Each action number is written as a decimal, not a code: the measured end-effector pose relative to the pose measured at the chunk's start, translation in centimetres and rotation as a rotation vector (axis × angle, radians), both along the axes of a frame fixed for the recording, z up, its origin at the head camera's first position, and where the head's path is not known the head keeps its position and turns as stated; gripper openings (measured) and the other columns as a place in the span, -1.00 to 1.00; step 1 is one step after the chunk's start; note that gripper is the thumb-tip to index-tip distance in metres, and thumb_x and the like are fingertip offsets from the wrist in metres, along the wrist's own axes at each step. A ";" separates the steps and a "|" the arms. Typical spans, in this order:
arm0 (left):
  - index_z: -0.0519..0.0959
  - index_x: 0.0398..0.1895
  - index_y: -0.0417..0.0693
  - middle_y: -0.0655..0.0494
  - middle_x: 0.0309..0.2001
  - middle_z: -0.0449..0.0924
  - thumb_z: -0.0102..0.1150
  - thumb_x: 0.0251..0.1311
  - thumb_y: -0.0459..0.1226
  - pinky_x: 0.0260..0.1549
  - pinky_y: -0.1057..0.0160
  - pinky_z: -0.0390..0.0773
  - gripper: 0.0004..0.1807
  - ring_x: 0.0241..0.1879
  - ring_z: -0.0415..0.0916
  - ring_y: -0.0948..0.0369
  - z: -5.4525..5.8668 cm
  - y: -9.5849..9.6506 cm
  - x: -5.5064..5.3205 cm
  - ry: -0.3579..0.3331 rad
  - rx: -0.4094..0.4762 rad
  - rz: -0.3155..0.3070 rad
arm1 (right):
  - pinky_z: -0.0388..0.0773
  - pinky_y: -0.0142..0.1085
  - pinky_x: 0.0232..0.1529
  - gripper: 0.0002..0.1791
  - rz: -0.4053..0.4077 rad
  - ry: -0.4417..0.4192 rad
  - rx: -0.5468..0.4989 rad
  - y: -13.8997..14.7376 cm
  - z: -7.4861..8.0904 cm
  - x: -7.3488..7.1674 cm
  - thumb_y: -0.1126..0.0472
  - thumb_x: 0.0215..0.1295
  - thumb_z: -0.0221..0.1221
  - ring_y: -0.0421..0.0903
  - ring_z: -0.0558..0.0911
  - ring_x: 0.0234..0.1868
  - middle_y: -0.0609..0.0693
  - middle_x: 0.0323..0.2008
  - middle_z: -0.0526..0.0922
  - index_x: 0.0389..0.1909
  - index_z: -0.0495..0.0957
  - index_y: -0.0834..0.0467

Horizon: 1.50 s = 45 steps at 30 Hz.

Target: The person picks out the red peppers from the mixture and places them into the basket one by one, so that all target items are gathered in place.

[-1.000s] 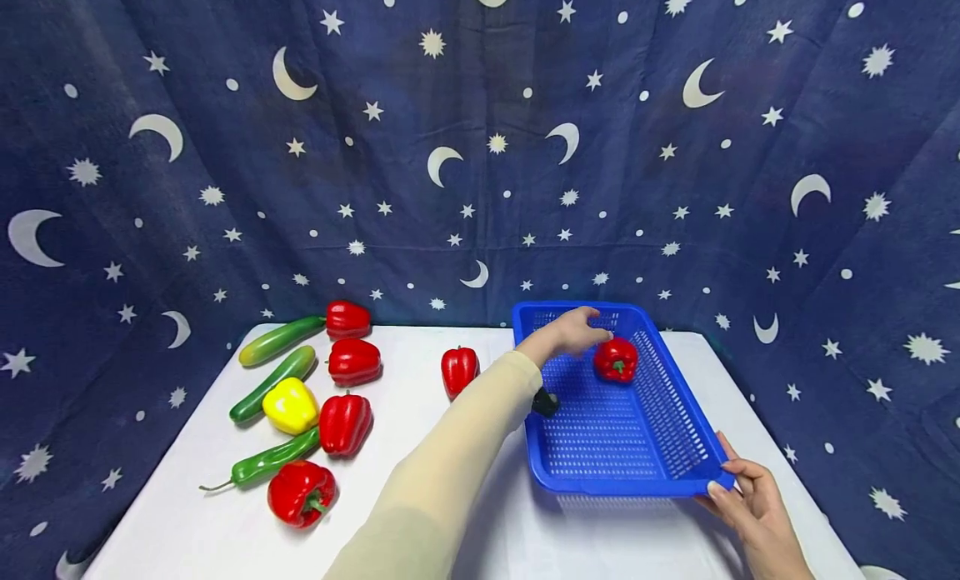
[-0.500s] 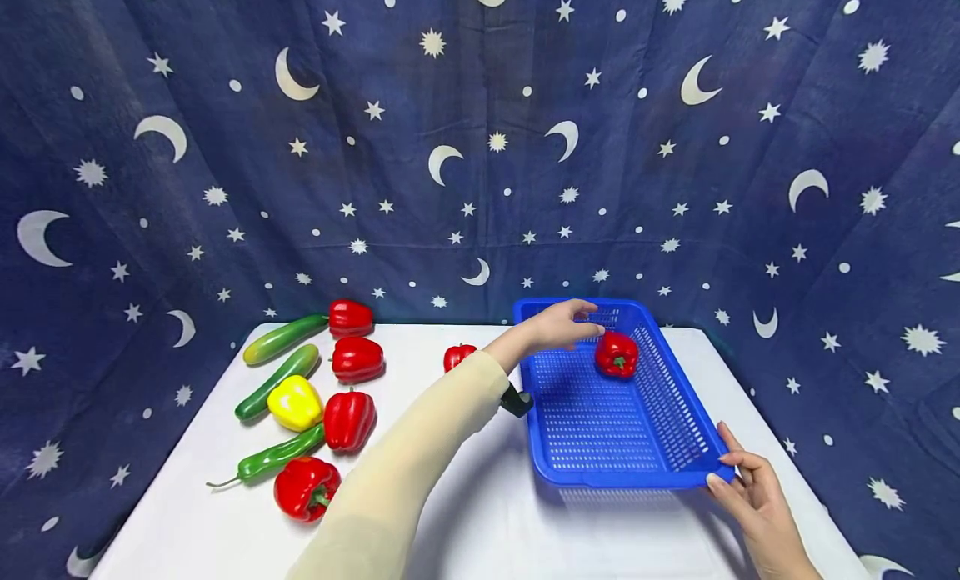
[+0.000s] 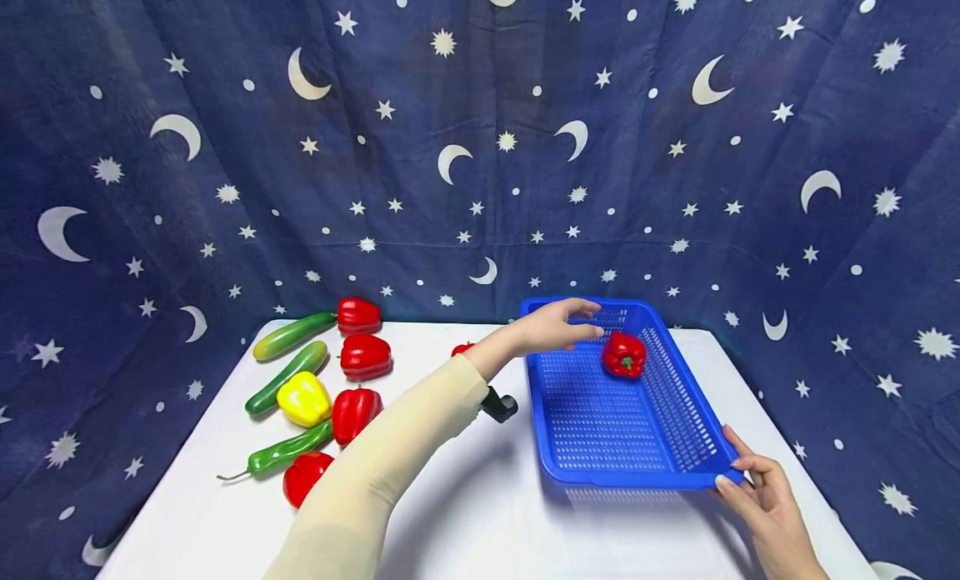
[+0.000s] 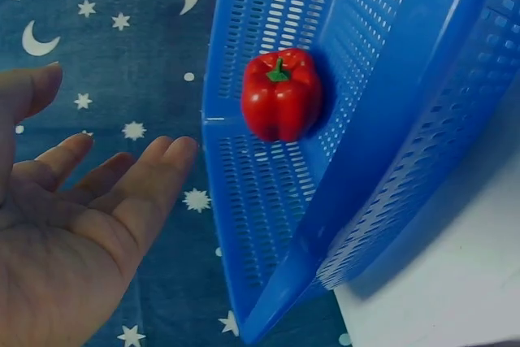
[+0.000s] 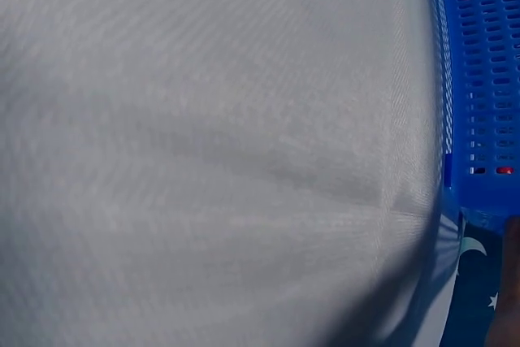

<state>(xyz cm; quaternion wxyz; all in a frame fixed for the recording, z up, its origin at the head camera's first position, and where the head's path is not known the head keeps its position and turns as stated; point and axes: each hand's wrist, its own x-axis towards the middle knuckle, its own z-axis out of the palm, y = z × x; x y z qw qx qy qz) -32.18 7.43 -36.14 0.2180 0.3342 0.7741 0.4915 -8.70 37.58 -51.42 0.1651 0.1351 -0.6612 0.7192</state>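
A blue perforated plastic basket (image 3: 637,480) stands on the right part of the white table. Inside it, toward the far end, lies one red bell pepper (image 3: 624,355) with a green stem. Left of that pepper and apart from it, my left hand (image 3: 557,327) hovers over the basket's far left rim. Its fingers are relaxed, and the left wrist view shows the palm (image 4: 73,241) holding nothing. My right hand (image 3: 772,509) pinches the basket's near right corner, thumb on top of the rim. The right wrist view catches only a dark sliver of it.
At the table's left lie several red bell peppers (image 3: 366,357), a yellow bell pepper (image 3: 304,399), a long green chili pepper (image 3: 288,449) and two cucumbers (image 3: 294,337). Another red pepper (image 3: 462,348) is mostly hidden behind my left arm. A starry blue curtain (image 3: 480,147) hangs behind.
My left hand has drawn back leftward from the red bell pepper in the basket, which stays put. The left forearm has swung left too. The right hand keeps its hold on the corner.
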 end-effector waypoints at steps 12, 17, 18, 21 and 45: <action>0.36 0.50 0.09 0.09 0.42 0.38 0.21 0.44 -0.07 0.08 0.10 0.63 -0.39 0.17 0.55 0.22 2.1 -3.2 0.8 -0.001 0.068 0.003 | 0.65 -0.34 0.01 -0.62 0.007 0.047 -0.076 -0.6 0.1 0.1 0.74 0.38 -0.15 -0.17 0.58 0.25 -0.06 0.47 0.34 0.05 0.23 0.30; 0.36 0.50 0.15 0.14 0.40 0.39 0.20 0.43 -0.04 0.04 0.19 0.64 -0.39 0.16 0.56 0.20 2.5 -5.4 1.1 0.029 0.075 0.033 | 0.65 -0.34 -0.01 -0.64 0.014 0.058 -0.096 -0.6 0.1 0.1 0.73 0.38 -0.16 -0.17 0.59 0.24 -0.08 0.45 0.37 0.03 0.23 0.29; 0.36 0.50 0.15 0.14 0.41 0.39 0.20 0.43 -0.04 0.05 0.19 0.64 -0.39 0.17 0.56 0.19 2.6 -5.8 1.1 0.032 0.078 0.041 | 0.65 -0.33 0.00 -0.64 0.020 0.058 -0.100 -0.6 0.1 0.1 0.73 0.39 -0.16 -0.17 0.60 0.24 -0.08 0.45 0.37 0.04 0.23 0.29; 0.34 0.51 0.14 0.12 0.41 0.38 0.20 0.43 -0.04 0.07 0.19 0.63 -0.38 0.21 0.54 0.18 2.7 -7.1 1.3 0.032 0.088 0.061 | 0.66 -0.32 -0.01 -0.64 0.030 0.053 -0.105 -0.3 -0.1 0.1 0.72 0.40 -0.16 -0.17 0.59 0.24 -0.09 0.45 0.36 0.04 0.23 0.28; 0.34 0.49 -0.02 0.14 0.44 0.36 0.21 0.44 -0.12 0.23 0.09 0.51 -0.39 0.27 0.51 0.14 1.7 -15.6 3.8 0.172 0.045 0.223 | 0.69 -0.27 -0.06 -0.62 0.087 0.041 -0.189 0.8 0.1 0.4 0.73 0.39 -0.20 -0.21 0.55 0.27 -0.11 0.43 0.41 0.04 0.27 0.29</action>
